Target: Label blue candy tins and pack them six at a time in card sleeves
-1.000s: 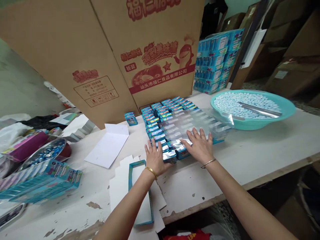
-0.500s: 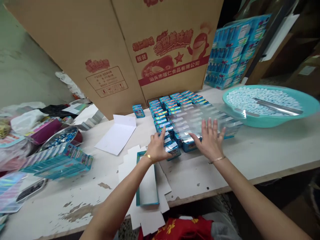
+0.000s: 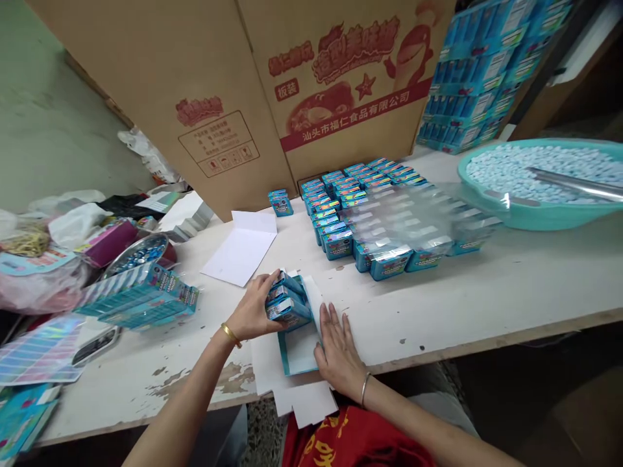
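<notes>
My left hand [image 3: 254, 310] grips a short row of small blue candy boxes [image 3: 287, 305], thumb on the far side and fingers on the near side. The row sits at the far end of a shallow open tray [image 3: 298, 360] with a blue rim and white inside. My right hand [image 3: 338, 350] lies flat with fingers stretched along the tray's right wall, holding nothing. Beneath the tray are white cut-out cardboard blanks [image 3: 311, 403]. Behind, many more blue candy boxes [image 3: 339, 244] stand in rows, part of them under a clear plastic sheet [image 3: 409, 217].
A turquoise basin [image 3: 540, 217] of pale tablets with a metal scoop [image 3: 574, 183] stands right. Large cartons [image 3: 204, 78] rise behind. A folded white card [image 3: 243, 250], wrapped box packs [image 3: 141, 295], a bowl [image 3: 165, 250] and a phone [image 3: 96, 346] lie left. Stacked blue packs [image 3: 467, 97] stand back right.
My left hand has brought several candy boxes from the rows into the tray. My right hand has left the plastic-covered boxes and come down to the tray's right side.
</notes>
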A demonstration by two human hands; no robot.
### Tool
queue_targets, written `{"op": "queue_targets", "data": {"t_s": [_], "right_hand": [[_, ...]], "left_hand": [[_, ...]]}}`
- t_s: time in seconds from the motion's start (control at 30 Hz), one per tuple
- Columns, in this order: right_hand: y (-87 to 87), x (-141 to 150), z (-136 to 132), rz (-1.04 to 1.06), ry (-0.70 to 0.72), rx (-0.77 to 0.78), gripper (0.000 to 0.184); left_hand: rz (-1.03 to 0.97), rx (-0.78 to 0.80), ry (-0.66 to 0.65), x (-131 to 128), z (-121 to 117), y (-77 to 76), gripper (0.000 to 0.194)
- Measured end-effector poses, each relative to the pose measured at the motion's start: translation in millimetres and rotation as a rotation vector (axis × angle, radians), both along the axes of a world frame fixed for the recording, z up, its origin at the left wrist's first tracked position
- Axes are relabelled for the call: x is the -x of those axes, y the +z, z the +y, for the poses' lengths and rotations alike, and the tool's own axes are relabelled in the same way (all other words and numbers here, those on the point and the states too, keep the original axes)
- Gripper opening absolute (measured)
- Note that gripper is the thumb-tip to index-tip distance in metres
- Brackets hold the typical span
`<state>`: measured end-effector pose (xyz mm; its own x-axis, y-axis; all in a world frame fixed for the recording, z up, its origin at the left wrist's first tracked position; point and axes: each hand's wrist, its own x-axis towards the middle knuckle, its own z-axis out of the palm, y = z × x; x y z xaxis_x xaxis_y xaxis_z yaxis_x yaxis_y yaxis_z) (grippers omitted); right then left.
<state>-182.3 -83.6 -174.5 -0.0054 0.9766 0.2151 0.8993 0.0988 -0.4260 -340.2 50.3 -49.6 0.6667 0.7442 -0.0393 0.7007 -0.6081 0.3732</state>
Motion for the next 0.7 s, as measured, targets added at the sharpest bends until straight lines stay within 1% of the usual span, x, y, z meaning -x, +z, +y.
{"op": "queue_targets", "data": {"t_s": [0.07,0.13,0.23,0.33,0.4,0.47,0.53,0.57,0.63,0.7], "right_hand": [[1.4,-1,1,-0.024,0.019,-0.019,0.085],[2.8,-1,2,-0.041,0.052,-0.019,0.085],[3.1,-1,5,-0.055,0.092,0.0,0.085],[2.9,0,8,-0.053,0.108,0.012,0.086],[3.7,0,9,-0.054,0.113,0.025,0.087],[5.6,0,10,-0.053,0.113,0.045,0.087],[8.6,1,10,-0.036,0.113,0.065,0.088],[10.3,1,11,-0.02,0.114,0.078,0.087],[13.8,0,13,0.02,0.117,0.115,0.084],[16.1,-1,14,0.069,0.122,0.155,0.08]], "left_hand": [[0.142,-0.056,-0.006,-9,1,1.1,0.106],[0.249,-0.118,0.022,-19,3,-0.6,0.106],[0.351,-0.198,0.06,-30,4,-9.8,0.107],[0.403,-0.192,0.017,-33,6,-19.6,0.116],[0.41,-0.172,-0.003,-33,8,-20.0,0.116],[0.427,-0.137,-0.014,-33,14,-12.6,0.113],[0.438,-0.071,-0.039,-40,23,1.1,0.115],[0.419,-0.058,-0.05,-47,29,8.6,0.117],[0.327,-0.1,-0.065,-72,46,20.2,0.115],[0.242,-0.18,-0.077,-106,67,22.4,0.113]]}}
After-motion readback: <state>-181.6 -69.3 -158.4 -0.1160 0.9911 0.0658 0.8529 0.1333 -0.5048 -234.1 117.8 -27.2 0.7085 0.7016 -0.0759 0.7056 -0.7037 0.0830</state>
